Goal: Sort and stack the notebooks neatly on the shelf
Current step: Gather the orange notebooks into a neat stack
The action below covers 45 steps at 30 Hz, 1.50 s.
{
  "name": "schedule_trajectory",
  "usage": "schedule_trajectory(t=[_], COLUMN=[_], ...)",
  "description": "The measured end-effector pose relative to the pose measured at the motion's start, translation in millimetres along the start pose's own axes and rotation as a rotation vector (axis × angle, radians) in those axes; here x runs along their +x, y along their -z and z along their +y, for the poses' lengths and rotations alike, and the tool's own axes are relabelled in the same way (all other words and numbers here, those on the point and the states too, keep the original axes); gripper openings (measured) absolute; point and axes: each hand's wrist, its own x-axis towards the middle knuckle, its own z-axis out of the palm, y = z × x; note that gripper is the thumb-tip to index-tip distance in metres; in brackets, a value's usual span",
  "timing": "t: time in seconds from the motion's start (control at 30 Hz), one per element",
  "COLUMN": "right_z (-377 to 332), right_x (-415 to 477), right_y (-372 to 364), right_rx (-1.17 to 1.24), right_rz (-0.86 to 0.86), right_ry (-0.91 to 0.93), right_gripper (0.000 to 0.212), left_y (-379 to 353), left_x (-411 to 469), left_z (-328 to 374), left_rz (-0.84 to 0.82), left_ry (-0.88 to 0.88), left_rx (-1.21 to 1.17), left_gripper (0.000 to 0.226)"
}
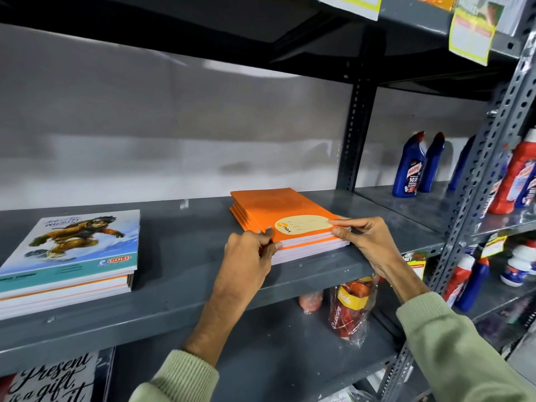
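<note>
Head view, looking down onto a grey metal shelf point(185, 285). Stack of orange notebooks point(278, 210) lies flat toward the right half of the shelf, near edge close to the shelf's front lip, cream label on the top cover facing the person. Left hand point(249, 256) curled at the stack's near-left corner, fingers closed against the edges, thumb lying on the page edges at that corner. Right hand point(365, 239) at the near-right corner, fingers partly bent, fingertips point(338, 231) pressing on the top cover and side; both hands touch the stack, neither lifts it clear. Second stack point(69, 256), topped by a cover with a cartoon figure, sits well apart at the left end of the same shelf, orange spines showing beneath. Bare shelf between the two stacks. Perforated upright post point(356, 134) stands behind and right of the orange stack. Beyond it, blue cleaner bottles point(409, 166) upright on the neighbouring shelf, red bottles point(510, 178) farther right. Plastic-wrapped packet point(351, 306) on the shelf below, under the right wrist. Pale green sleeves point(452, 352) cover both forearms.
</note>
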Motion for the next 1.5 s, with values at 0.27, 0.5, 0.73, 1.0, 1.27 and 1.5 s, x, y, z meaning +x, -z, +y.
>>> schedule_trajectory(t=[0.27, 0.5, 0.73, 1.0, 1.27, 1.5], right_z=[2, -3, -9, -8, -28, -94], right_x=[-1, -5, -8, -8, -20, -32], right_y=[-1, -2, 0, -1, -13, -113], right_rx=[0.007, 0.027, -0.035, -0.036, -0.306, -0.355], right_rz=[0.035, 0.044, 0.031, 0.040, 0.149, 0.228], right_ry=[0.000, -0.011, -0.012, 0.013, 0.080, 0.440], right_gripper=[0.038, 0.032, 0.040, 0.035, 0.058, 0.045], left_y=[-1, -1, -2, -4, 7, 77], left_x=[-1, -1, 0, 1, -2, 2], left_z=[0, -1, 0, -2, 1, -11], left_rz=[-0.030, -0.058, -0.047, 0.001, 0.054, 0.109], left_ry=[-0.045, -0.029, -0.055, -0.085, -0.027, -0.165], left_rx=[0.068, 0.098, 0.134, 0.160, 0.068, 0.207], left_gripper=[0.039, 0.046, 0.041, 0.036, 0.046, 0.076])
